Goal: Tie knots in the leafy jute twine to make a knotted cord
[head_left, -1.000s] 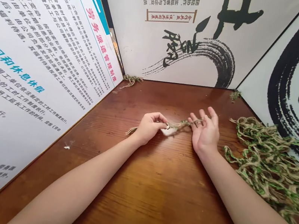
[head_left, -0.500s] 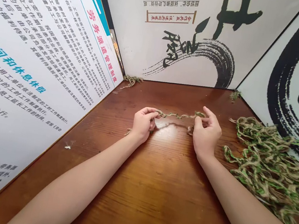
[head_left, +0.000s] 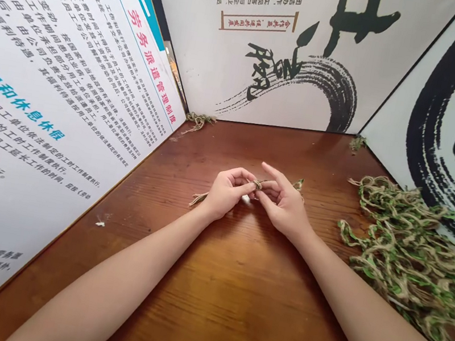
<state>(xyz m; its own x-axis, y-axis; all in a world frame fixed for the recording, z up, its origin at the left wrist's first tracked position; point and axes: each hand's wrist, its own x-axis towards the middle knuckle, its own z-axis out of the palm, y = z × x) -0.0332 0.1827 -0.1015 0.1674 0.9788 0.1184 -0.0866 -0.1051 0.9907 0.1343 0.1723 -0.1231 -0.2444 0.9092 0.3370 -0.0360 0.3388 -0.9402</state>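
Above the middle of the table, my left hand (head_left: 227, 193) and my right hand (head_left: 282, 202) meet fingertip to fingertip. Both pinch a piece of leafy twine (head_left: 257, 185), a tan cord with small green leaves. My right index finger points up, away from the cord. Part of the twine shows behind the right hand, and a tan cord end pokes out to the left of my left hand. The fingers hide most of the rest of the cord.
A big tangled heap of leafy twine (head_left: 408, 257) covers the table's right side. Smaller tufts lie at the back left (head_left: 199, 122) and back right corners. Printed panels (head_left: 222, 95) wall in the brown wooden table (head_left: 223, 308). A white scrap (head_left: 100, 224) lies at left.
My right hand has moved left until its fingers meet those of my left hand. The length of twine stretched between them is now gathered at the fingertips.
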